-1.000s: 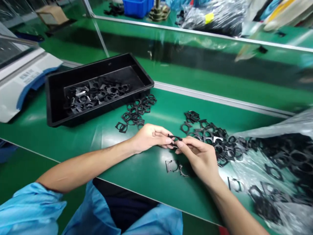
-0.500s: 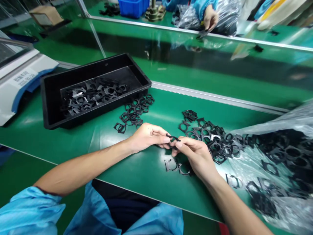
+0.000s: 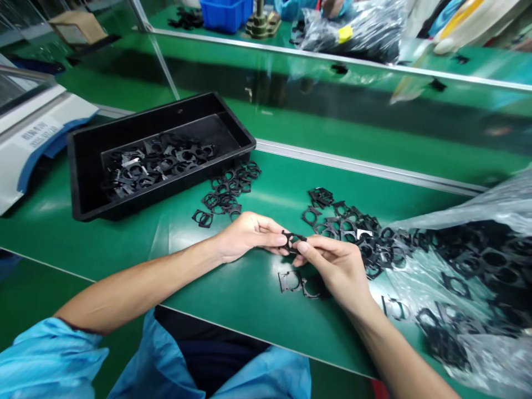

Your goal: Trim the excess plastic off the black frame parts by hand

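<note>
My left hand point(image 3: 249, 235) and my right hand point(image 3: 338, 269) meet above the green workbench mat point(image 3: 233, 327). Between their fingertips they pinch a small black plastic square frame with a round hole point(image 3: 293, 240). Two similar frames point(image 3: 290, 281) lie on the mat just below my right fingers. A loose heap of these frames point(image 3: 353, 230) spreads beyond my right hand, and a smaller heap point(image 3: 226, 191) lies beyond my left hand. A black plastic tray point(image 3: 162, 152) holding more frames stands at the far left.
A clear plastic bag point(image 3: 465, 266) full of black frames lies open at the right of the mat. A white machine point(image 3: 37, 133) stands at the left. Beyond a metal rail and glass screen point(image 3: 353, 163) is another bench with a blue bin point(image 3: 226, 14).
The held frame has turned in my fingers, and its round opening now faces up more. A co-worker's hand at the far bench has moved mostly out of view.
</note>
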Available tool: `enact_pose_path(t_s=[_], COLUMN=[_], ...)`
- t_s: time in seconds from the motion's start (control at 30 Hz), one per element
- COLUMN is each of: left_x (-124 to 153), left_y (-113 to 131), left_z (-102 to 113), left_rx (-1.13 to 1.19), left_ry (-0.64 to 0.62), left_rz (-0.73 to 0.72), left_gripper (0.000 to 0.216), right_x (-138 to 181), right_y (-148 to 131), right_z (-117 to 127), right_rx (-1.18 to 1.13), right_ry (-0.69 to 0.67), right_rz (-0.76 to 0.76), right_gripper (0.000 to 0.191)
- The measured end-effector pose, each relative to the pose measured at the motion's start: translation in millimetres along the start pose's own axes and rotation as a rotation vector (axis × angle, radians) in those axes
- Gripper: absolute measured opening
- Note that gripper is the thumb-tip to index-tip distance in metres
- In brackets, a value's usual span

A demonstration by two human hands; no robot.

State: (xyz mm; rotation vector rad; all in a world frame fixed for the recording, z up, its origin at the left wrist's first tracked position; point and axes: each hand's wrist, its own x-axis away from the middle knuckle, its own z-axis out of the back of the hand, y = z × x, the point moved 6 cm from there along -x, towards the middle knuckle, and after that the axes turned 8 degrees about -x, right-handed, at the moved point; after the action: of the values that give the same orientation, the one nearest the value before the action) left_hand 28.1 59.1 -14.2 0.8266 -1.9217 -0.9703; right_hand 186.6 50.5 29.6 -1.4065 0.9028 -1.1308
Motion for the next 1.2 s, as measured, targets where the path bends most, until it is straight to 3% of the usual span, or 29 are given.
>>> enact_pose_path(t_s=[0.3, 0.6, 0.77, 1.07, 1.2], left_x=[1, -1, -1, 4, 5], left_y=[-2, 7, 8, 12, 13], left_z=[-3, 0, 0, -11, -8], left_rx=[-0.011, -0.132, -0.213, -0.151, -0.25], left_ry=[0.01, -0.032, -0.057, -0.199, -0.134], left_rz=[-0.002, -0.077, -0.112, -0.094, -0.133], left_gripper=[0.047, 0.035, 0.035, 0.042, 0.038], right_x=[-1, -1, -2, 1, 1], right_y=[2, 1, 7, 7, 4], right_z=[4, 3, 4, -3, 0], right_rx=[0.012, 0.0, -0.15, -0.291, -0.22], right_ry=[0.079, 0.015, 0.048, -0.045, -0.013], right_rz=[0.058, 0.002, -0.041, -0.134, -0.066], right_gripper=[0.038, 0.035, 0.03, 0.028, 0.03])
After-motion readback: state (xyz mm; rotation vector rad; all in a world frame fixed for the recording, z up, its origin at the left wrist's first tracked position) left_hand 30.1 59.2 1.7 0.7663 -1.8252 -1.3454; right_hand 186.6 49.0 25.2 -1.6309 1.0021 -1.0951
